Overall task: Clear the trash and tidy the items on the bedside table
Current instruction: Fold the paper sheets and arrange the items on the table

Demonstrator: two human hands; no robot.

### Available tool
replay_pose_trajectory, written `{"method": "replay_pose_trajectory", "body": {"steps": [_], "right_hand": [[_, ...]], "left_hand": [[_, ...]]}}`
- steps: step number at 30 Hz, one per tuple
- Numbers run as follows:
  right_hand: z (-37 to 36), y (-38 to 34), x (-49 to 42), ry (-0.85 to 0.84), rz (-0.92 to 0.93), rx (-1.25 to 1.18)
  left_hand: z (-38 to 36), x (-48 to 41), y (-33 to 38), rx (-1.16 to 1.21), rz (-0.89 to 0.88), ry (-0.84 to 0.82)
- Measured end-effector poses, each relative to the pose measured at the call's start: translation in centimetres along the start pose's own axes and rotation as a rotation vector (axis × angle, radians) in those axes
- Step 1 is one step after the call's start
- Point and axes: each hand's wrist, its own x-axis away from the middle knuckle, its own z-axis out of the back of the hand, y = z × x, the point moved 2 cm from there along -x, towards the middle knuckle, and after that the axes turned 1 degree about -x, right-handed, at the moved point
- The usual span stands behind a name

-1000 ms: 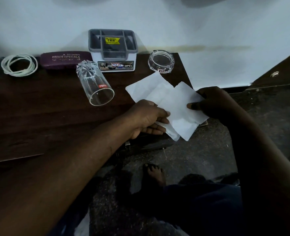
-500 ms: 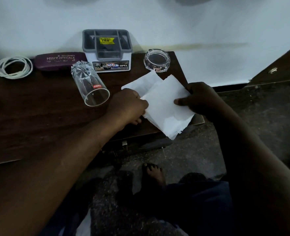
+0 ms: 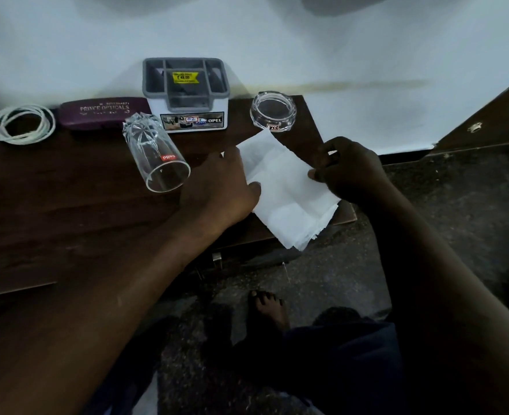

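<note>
Dark wooden table (image 3: 67,205) against a white wall. White paper (image 3: 286,190) is gripped at its edges by left hand (image 3: 220,187) and right hand (image 3: 349,169), overhanging the table corner; a glass (image 3: 154,154) is tipped just left.

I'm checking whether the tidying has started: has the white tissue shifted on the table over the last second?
Yes. The white tissue has been drawn further onto the bedside table, toward the ashtray, with less overhanging the near edge.

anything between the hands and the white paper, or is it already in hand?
Nothing visible stands between. Both hands are on the white paper at the table's right front corner: left hand at its left edge, right hand pinching its right edge. The tipped glass tumbler lies left of the left hand, clear of the paper.
</note>
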Motion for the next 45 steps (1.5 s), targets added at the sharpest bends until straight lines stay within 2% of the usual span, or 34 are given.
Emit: {"method": "replay_pose_trajectory", "body": {"steps": [7, 14, 19, 29, 33, 45], "right_hand": [[0.1, 0.6, 0.3, -0.178, -0.057, 0.091], [-0.3, 0.9, 0.0, -0.193, -0.072, 0.083], [-0.3, 1.0, 0.1, -0.248, -0.1, 0.037], [-1.3, -0.2, 0.9, -0.353, -0.202, -0.188], [-1.4, -0.9, 1.1, -0.342, -0.16, -0.263], [-1.3, -2.6, 1.1, -0.281, -0.154, -0.462]], "left_hand": [[-1.3, -0.5, 0.2, -0.009, 0.069, -0.089], [-1.8, -1.6, 0.5, 0.068, 0.134, -0.139], [-1.6, -2.2, 0.6, 0.103, 0.115, -0.111], [-1.3, -0.9, 0.2, 0.479, 0.139, 0.037], [-1.3, -0.3, 0.2, 0.684, 0.223, 0.014], [-0.8, 1.2, -0.3, 1.058, 0.496, -0.175]]}}
